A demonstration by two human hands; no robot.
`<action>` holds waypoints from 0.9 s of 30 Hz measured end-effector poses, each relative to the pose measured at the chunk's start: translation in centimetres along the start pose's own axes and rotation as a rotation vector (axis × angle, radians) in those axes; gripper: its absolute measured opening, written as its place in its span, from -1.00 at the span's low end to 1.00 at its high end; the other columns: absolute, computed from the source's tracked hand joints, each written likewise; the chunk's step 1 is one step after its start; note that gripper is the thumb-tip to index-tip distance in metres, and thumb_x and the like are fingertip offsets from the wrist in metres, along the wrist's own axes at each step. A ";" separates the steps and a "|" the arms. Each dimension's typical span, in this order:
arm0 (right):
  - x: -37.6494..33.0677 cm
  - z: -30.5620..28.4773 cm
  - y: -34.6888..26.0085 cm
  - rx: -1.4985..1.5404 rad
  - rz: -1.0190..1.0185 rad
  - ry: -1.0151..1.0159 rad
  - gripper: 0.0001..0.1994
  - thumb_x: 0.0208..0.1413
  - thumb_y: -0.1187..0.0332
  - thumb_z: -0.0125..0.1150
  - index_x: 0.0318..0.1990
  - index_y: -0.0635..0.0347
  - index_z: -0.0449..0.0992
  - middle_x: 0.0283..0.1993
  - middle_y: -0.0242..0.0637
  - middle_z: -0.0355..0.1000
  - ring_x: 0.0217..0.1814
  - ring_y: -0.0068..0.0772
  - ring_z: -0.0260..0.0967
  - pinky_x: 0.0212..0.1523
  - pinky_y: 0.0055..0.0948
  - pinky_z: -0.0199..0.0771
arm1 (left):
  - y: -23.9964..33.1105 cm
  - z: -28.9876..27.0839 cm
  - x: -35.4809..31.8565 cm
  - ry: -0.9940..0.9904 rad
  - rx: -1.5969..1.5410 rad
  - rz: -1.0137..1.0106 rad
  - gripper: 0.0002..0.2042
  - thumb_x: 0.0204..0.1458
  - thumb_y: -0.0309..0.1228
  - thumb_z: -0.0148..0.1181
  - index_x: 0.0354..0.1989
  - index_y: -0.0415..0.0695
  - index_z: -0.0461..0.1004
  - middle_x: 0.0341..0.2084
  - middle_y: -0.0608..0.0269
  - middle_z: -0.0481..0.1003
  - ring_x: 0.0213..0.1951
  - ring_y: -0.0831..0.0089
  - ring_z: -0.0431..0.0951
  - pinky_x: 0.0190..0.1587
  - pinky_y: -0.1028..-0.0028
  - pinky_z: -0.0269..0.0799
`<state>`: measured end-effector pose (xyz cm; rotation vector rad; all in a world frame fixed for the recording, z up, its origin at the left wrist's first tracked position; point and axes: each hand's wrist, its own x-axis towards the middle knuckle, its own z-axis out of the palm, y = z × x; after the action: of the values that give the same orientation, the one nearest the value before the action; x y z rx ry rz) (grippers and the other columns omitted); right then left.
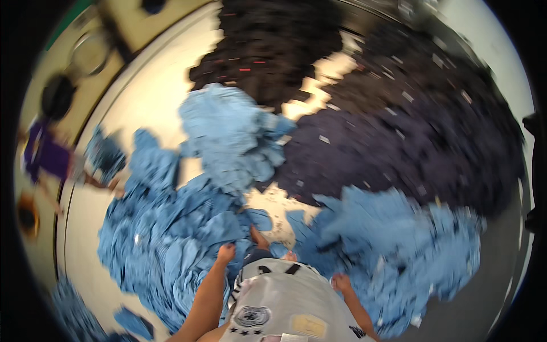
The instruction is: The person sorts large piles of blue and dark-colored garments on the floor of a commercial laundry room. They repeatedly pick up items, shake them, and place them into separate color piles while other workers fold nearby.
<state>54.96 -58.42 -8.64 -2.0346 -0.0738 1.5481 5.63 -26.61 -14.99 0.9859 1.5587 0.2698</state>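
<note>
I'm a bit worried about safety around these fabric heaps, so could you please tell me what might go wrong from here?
1. The person stands barefoot among light blue pieces covering the floor; these could slip or tangle underfoot.
2. The light blue heap touches the dark navy heap, so colours might get mixed.
3. Another person works at the left edge of the pile and could be bumped.

Bare floor is seen upper left, and a small bare patch lies just ahead of the left hand and right hand. Both hands are hemmed in by heaped light-blue cloth on the left and on the right. The way ahead is blocked by dark cloth piles. Another person is seen far left.
</note>
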 end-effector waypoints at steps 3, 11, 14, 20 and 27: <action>-2.4 -3.7 0.1 -0.264 -0.291 0.484 -0.79 0.09 0.33 0.19 -0.15 0.20 0.55 -0.33 -0.27 0.53 -0.39 -0.35 0.50 -0.40 -0.37 0.52 | -4.2 1.5 -4.2 -0.262 0.344 0.013 -0.73 0.10 -0.29 0.01 -0.54 -0.17 0.50 -0.80 0.15 0.43 -0.77 0.32 0.42 -0.70 0.33 0.29; -18.7 -20.7 -5.9 0.026 -0.817 1.690 -0.55 0.10 0.43 0.19 0.15 0.35 0.34 0.07 -0.01 0.32 -0.04 -0.14 0.42 -0.07 -0.22 0.47 | -5.4 -1.0 -7.0 -0.589 1.201 0.380 -0.74 -0.03 -0.13 0.16 -0.37 -0.06 0.57 -0.44 0.09 0.59 -0.36 0.15 0.61 -0.38 0.13 0.48; -21.3 -26.3 -8.0 -0.277 -0.633 1.937 -0.26 0.01 0.23 0.34 0.29 0.38 0.13 0.19 0.16 0.27 0.10 0.05 0.37 0.06 -0.13 0.39 | -0.8 -1.3 -4.5 -0.723 1.524 0.692 -0.71 -0.06 -0.09 0.20 -0.35 -0.04 0.58 -0.36 0.10 0.61 -0.28 0.14 0.63 -0.31 0.11 0.50; -19.9 -27.4 -12.3 0.188 -0.137 1.168 0.05 -0.24 0.08 0.46 0.34 0.50 -0.01 0.19 0.30 0.28 0.28 0.14 0.23 0.29 -0.23 0.17 | 14.9 8.2 -1.3 -0.314 0.762 0.095 -0.83 0.03 -0.34 0.08 -0.44 -0.15 0.54 -0.55 0.20 0.52 -0.51 0.42 0.55 -0.54 0.40 0.43; -25.8 -16.5 -11.5 0.531 -0.866 1.202 -0.25 -0.21 0.45 0.31 0.23 0.48 0.17 0.17 0.07 0.30 0.21 -0.10 0.25 0.28 -0.31 0.13 | 27.7 30.4 -13.4 -0.837 0.223 0.339 -0.66 0.23 -0.29 0.06 0.13 -0.13 0.40 -0.16 0.18 0.58 -0.17 0.46 0.56 -0.11 0.46 0.45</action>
<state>64.69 -65.19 21.84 -1.7706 -0.0508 -0.2481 43.97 -29.73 4.81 1.3168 0.6638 -0.0925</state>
